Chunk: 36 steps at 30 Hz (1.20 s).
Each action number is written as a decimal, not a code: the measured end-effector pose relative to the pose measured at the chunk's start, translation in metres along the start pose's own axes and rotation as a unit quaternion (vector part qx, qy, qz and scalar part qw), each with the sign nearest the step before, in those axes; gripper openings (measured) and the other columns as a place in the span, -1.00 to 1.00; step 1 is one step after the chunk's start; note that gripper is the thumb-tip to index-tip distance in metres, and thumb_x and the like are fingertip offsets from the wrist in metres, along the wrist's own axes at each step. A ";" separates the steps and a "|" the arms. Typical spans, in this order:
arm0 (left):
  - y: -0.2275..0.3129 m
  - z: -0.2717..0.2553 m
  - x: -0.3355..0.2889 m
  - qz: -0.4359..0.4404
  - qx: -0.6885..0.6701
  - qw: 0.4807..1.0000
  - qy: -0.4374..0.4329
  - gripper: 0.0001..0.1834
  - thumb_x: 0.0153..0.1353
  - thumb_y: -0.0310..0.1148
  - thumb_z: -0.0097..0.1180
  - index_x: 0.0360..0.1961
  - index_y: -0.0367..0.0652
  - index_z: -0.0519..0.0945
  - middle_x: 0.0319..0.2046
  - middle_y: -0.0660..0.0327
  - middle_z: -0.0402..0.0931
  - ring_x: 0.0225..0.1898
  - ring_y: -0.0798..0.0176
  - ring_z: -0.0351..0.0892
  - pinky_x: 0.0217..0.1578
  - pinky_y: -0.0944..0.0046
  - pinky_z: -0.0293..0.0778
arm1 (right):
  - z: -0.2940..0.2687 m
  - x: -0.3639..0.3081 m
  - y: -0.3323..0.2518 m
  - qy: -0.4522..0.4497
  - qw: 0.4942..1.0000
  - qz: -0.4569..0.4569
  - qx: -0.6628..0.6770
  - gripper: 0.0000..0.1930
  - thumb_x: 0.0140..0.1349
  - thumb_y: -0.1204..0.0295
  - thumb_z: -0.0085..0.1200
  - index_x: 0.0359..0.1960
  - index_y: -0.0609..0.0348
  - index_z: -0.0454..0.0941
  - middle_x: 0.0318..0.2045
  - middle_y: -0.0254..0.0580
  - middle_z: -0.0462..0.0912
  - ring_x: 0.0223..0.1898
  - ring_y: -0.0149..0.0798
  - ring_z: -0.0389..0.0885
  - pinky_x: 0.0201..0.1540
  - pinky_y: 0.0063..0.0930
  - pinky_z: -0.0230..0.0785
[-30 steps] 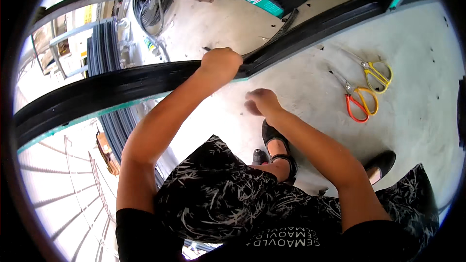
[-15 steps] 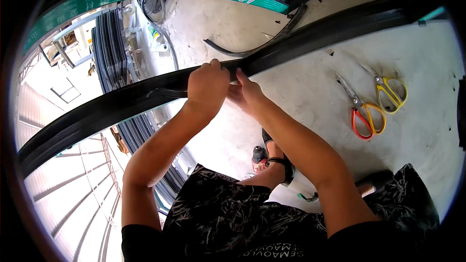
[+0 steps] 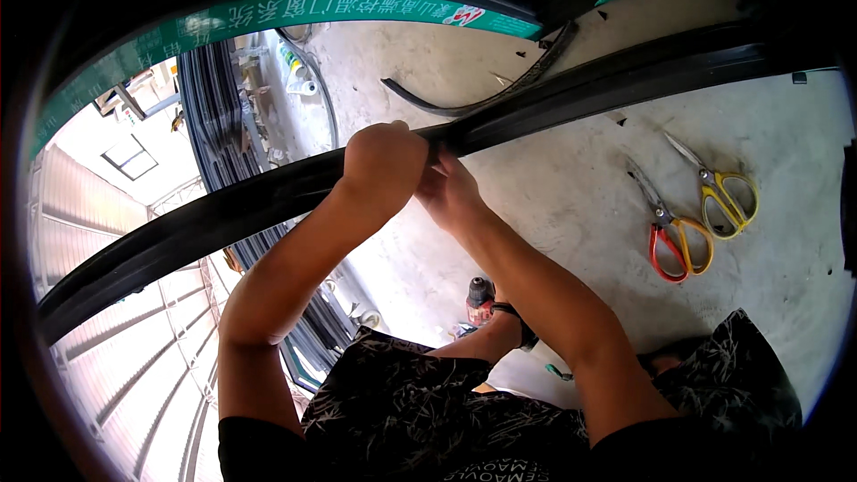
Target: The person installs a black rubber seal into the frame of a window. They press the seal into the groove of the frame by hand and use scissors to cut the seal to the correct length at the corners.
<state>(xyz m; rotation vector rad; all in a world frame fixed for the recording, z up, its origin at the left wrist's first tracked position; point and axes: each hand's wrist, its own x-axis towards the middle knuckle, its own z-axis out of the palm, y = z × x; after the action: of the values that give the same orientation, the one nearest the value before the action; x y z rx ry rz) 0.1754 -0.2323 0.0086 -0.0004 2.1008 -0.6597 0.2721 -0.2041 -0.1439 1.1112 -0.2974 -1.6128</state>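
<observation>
A long black frame bar (image 3: pixel 553 105) crosses in front of me from left to far right, with a corner or joint near my hands. Over the bar, just left of that joint, my left hand (image 3: pixel 386 161) is closed in a fist. The thin black rubber strip that ran into it earlier is hard to tell from the dark bar now. Close beside it, my right hand (image 3: pixel 449 194) has its fingers curled below the joint and its thumb raised against the bar. Its fingertips are partly hidden, and what they pinch cannot be made out.
On the floor at right lie red-and-yellow scissors (image 3: pixel 665 223) and yellow-handled scissors (image 3: pixel 721 192). A curved black strip (image 3: pixel 464 111) lies beyond the bar. A drill (image 3: pixel 479 299) stands by my foot. Dark profiles (image 3: pixel 210 116) are stacked at left; a frame piece with a green band (image 3: pixel 357 5) spans the top.
The view has shifted slightly, so the floor items sit lower. My left wrist has turned over the bar. The strip bowed out left of that hand no longer shows apart from the bar.
</observation>
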 end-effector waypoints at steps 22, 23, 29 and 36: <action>-0.004 -0.013 0.012 0.003 0.023 0.993 -0.116 -0.89 0.11 -0.45 0.17 -0.33 -0.06 0.68 -0.28 0.14 0.61 -0.25 0.07 0.71 -0.32 0.13 0.63 | 0.001 0.007 -0.004 0.023 0.999 0.008 -0.042 -0.68 0.51 0.13 -0.15 -0.09 0.09 0.52 -0.25 -0.23 0.66 -0.18 -0.28 0.61 0.02 -0.25 0.48; -0.003 -0.012 0.012 0.003 0.024 0.994 -0.107 -0.89 0.11 -0.45 0.17 -0.33 -0.06 0.68 -0.28 0.14 0.62 -0.25 0.07 0.71 -0.32 0.13 0.63 | 0.000 0.010 -0.003 0.029 0.998 0.007 -0.047 -0.68 0.51 0.12 -0.14 -0.09 0.09 0.52 -0.26 -0.23 0.66 -0.21 -0.28 0.62 0.00 -0.24 0.49; 0.005 -0.010 0.011 -0.008 0.044 0.994 -0.096 -0.90 0.11 -0.44 0.19 -0.35 -0.07 0.70 -0.28 0.15 0.63 -0.24 0.09 0.71 -0.30 0.16 0.64 | 0.001 0.012 -0.005 0.019 0.998 0.008 -0.064 -0.69 0.49 0.12 -0.11 -0.09 0.09 0.50 -0.28 -0.22 0.66 -0.28 -0.27 0.64 -0.06 -0.24 0.52; 0.007 -0.009 0.012 -0.017 0.049 0.994 -0.096 -0.90 0.10 -0.44 0.20 -0.37 -0.10 0.72 -0.28 0.15 0.64 -0.23 0.10 0.71 -0.28 0.18 0.64 | 0.015 -0.007 -0.010 0.041 0.998 0.020 -0.044 -0.74 0.47 0.18 -0.14 -0.13 0.07 0.50 -0.23 -0.23 0.65 -0.17 -0.28 0.62 0.01 -0.25 0.50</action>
<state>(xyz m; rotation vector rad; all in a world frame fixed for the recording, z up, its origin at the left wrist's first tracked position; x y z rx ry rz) 0.1632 -0.2248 0.0005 -0.0429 1.8863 -0.7532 0.2540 -0.1991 -0.1397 1.0955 -0.1910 -1.5266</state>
